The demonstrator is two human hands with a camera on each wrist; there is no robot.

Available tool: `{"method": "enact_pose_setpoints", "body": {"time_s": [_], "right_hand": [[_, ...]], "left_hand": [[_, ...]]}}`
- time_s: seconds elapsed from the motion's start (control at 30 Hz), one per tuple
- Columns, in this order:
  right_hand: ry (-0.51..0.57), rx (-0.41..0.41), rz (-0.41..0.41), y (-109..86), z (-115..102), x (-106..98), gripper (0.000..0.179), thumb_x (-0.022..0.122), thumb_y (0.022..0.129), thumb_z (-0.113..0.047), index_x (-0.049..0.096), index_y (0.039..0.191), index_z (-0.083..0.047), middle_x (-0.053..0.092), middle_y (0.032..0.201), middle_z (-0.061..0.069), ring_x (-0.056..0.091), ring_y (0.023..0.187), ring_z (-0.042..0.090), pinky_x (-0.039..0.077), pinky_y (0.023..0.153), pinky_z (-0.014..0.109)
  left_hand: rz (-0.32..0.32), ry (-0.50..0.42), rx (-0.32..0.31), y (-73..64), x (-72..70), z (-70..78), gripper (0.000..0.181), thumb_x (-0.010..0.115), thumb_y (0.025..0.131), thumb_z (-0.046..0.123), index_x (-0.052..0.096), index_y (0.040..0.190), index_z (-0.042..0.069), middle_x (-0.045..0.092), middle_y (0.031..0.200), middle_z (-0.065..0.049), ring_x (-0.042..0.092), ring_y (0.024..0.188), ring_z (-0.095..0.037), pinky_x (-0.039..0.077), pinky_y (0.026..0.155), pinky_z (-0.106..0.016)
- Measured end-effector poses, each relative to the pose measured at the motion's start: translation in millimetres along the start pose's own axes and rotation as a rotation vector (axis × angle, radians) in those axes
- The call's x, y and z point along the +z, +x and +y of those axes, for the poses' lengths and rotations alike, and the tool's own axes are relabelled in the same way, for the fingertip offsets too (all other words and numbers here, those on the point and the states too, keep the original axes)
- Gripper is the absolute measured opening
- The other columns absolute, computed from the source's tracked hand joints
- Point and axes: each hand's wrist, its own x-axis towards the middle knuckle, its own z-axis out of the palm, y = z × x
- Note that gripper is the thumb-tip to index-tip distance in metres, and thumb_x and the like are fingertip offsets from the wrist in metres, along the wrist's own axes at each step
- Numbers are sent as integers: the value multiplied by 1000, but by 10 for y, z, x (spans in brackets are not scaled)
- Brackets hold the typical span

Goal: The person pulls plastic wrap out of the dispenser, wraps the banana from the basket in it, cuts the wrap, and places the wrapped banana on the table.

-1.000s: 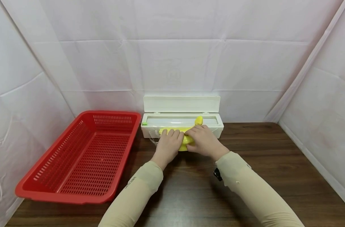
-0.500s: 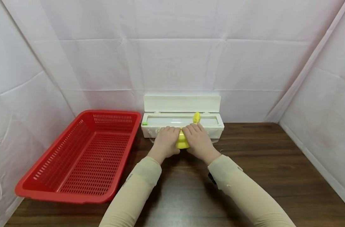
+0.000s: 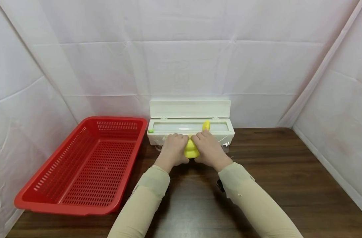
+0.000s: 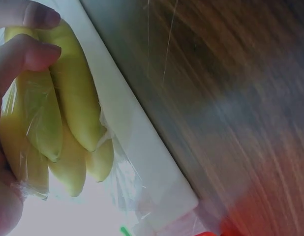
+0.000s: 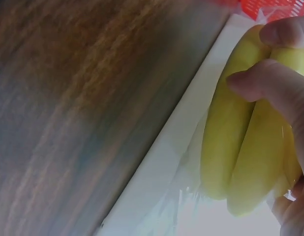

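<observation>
White cloth point(image 3: 181, 66) rises behind the tabletop point(image 3: 288, 185); on it, near eight o'clock in the head view, sits a red basket point(image 3: 66, 208). Between two and three o'clock from that lies a white box point(image 3: 153, 140), its lid point(image 3: 189, 109) raised. At the box's six o'clock is the banana bunch point(image 3: 191, 151), clear film point(image 4: 130, 184) clinging to it. The left hand point(image 3: 174, 149) at the bunch's nine o'clock and the right hand point(image 3: 209, 148) at three both grip it, fingers bent over the fruit. A green tab point(image 3: 151, 131) sits toward the box's nine o'clock end
</observation>
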Motion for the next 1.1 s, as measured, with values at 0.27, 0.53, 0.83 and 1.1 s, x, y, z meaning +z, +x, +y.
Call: {"method": "enact_pose_setpoints", "body": {"time_s": [0.27, 0.53, 0.83, 1.1], "right_hand": [[19, 16, -14, -51, -57, 20, 56, 86, 52, -24, 56, 96, -8, 59, 86, 3, 50, 85, 22, 41, 87, 35], [3, 31, -45, -71, -78, 57, 53, 85, 53, -26, 56, 95, -9, 59, 85, 2, 50, 85, 21, 43, 87, 35], [7, 26, -39, -86, -81, 62, 52, 84, 53, -27, 58, 94, -9, 61, 88, 3, 52, 88, 21, 43, 87, 36], [17, 27, -46, -86, -106, 37, 52, 84, 53, -26, 58, 95, -9, 63, 92, 4, 54, 92, 23, 44, 91, 38]], "left_hand": [[20, 1, -7, -65, 52, 32, 53, 84, 59, 40, 59, 96, 13, 62, 88, 1, 59, 83, -19, 47, 79, -34], [57, -21, -10, -97, 128, 48, 52, 84, 58, 39, 60, 95, 12, 63, 86, 0, 60, 85, -19, 48, 81, -34], [100, -59, -6, -121, 148, 50, 53, 85, 55, 37, 61, 95, 12, 64, 87, -2, 61, 84, -21, 49, 78, -36], [85, -81, -12, -146, 137, 44, 55, 86, 55, 38, 62, 97, 12, 65, 88, -2, 61, 86, -21, 48, 78, -36]]}}
